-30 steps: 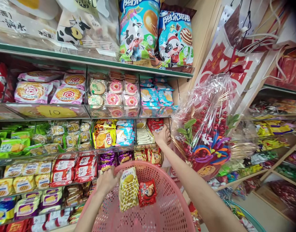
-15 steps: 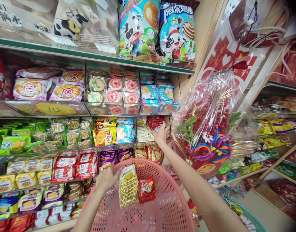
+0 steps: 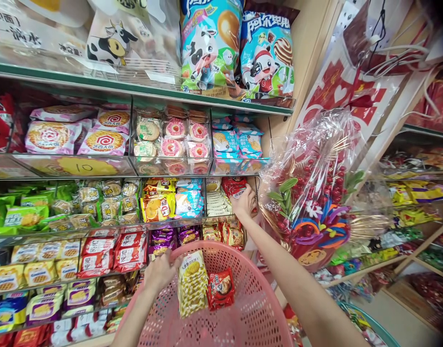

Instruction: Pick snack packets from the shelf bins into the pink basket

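My left hand is closed over the far left rim of a pink plastic basket with a perforated wall. Inside the basket lie a yellow-and-white biscuit packet and a red snack packet, side by side. My right arm stretches over the basket to the shelf. There my right hand has its fingers curled on a red snack packet in the rightmost compartment; its fingertips are partly hidden. Just left of it, white-wrapped biscuits stand in a neat row.
Shelves with clear-fronted compartments hold many wrapped biscuits. Large candy bags stand on the shelf above. A cellophane-wrapped bouquet hangs close to my right forearm. A teal-rimmed basket is at lower right.
The view has shifted slightly, so the shelves sit a little lower. Both hands keep nearly the same places, the left on the basket rim and the right at the red packets.
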`<state>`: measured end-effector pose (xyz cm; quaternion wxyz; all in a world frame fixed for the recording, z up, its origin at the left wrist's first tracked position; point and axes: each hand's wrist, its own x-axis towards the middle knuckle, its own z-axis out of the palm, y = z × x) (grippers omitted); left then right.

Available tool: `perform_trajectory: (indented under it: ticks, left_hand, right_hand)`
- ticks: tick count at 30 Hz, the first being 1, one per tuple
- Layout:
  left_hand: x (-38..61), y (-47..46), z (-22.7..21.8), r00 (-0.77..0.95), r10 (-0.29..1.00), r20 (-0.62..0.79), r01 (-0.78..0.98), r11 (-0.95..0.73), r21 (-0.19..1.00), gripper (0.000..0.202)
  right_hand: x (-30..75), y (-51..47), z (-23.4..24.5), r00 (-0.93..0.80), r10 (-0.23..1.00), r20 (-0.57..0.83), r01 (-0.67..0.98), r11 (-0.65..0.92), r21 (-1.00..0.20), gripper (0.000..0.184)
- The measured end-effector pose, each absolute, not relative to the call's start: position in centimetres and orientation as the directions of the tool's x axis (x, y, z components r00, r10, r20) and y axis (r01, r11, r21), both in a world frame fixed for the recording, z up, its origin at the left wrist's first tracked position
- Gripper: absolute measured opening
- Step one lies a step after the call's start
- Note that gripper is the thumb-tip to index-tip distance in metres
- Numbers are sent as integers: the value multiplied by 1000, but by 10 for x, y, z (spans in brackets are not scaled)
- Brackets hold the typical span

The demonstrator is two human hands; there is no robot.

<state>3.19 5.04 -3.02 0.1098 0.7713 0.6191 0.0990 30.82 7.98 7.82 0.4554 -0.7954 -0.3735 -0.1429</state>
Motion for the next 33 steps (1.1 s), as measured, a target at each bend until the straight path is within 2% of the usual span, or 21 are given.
perform_trajectory:
  ticks: [7, 16, 19, 24, 28, 31, 33]
  left_hand:
    - [32, 52, -30, 211, 977, 19, 930, -207, 304, 55]
    - [33, 53, -30, 216, 976, 20, 929, -211, 303, 52]
    - [33, 53, -30, 220, 975, 20, 929, -216, 300, 52]
    - [34, 51, -27, 228, 974, 15, 929, -222, 296, 54]
    - [35, 51, -25, 234, 972, 7, 924, -225, 308, 54]
    - [35, 52, -26, 236, 972, 13, 926, -229, 300, 56]
    - [35, 52, -26, 231, 973, 19, 929, -227, 291, 57]
  right_hand:
    - [308, 79, 73, 645, 457, 613, 758, -281, -588, 72]
    - [311, 73, 76, 503, 466, 728, 860, -194, -471, 68]
    - [308, 65, 80, 411, 469, 781, 909, -148, -390, 66]
    - [297, 52, 80, 184, 461, 868, 981, -38, -188, 62]
    - [282, 34, 76, 37, 402, 915, 992, 92, -81, 62]
    - [265, 13, 69, 9, 341, 940, 981, 179, -75, 63]
    - [253, -4, 60, 42, 320, 946, 966, 229, -120, 66]
